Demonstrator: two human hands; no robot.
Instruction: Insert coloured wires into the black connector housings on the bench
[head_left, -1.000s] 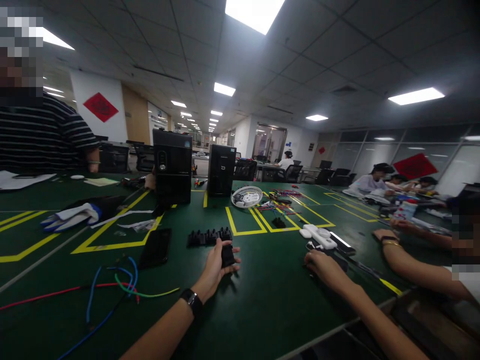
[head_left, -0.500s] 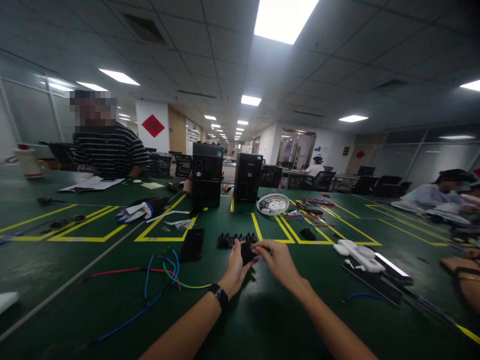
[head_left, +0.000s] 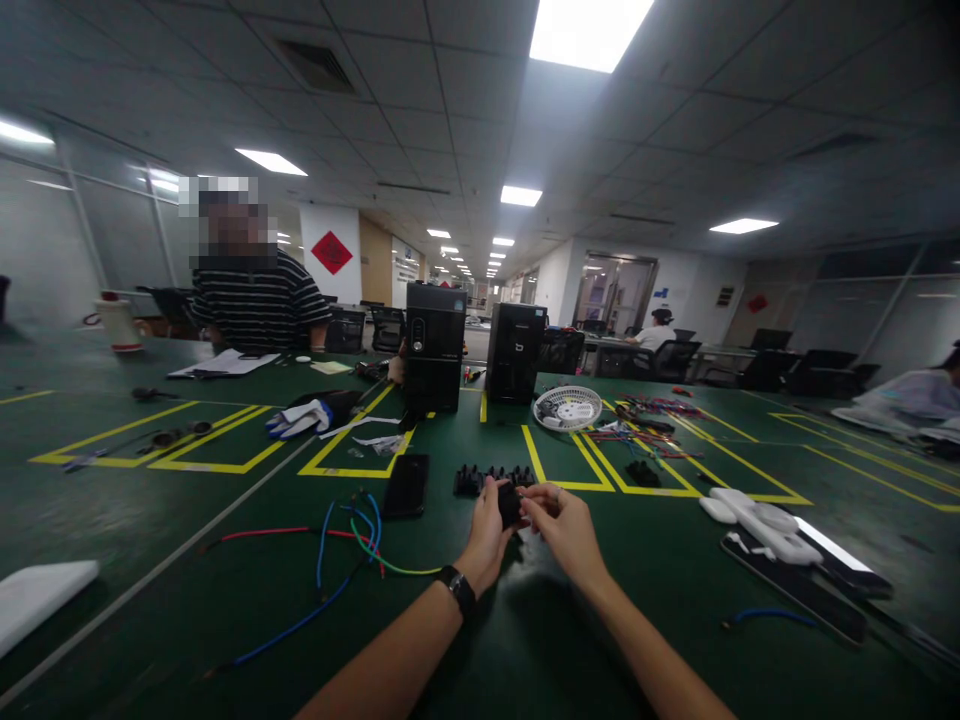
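My left hand [head_left: 487, 528], with a black watch on its wrist, is closed around a small black plastic block [head_left: 510, 503]. My right hand [head_left: 564, 524] meets it from the right and pinches the same block with thumb and fingertips. Both hands hover just above the green table [head_left: 187, 620]. A row of similar black blocks [head_left: 487, 477] lies right behind them. A bundle of blue, red and green wires [head_left: 341, 545] lies to the left of my left forearm.
A black phone [head_left: 406, 485] lies left of the blocks. Two black computer towers [head_left: 435, 347] stand further back, with a white fan grille [head_left: 568, 408] beside them. White parts [head_left: 757, 510] and a dark tablet [head_left: 795, 590] lie to the right. A person in a striped shirt [head_left: 255, 310] sits across.
My right hand came over from the right side of the table and joined the left hand on the black block. The view swung left and slightly closer to the hands.
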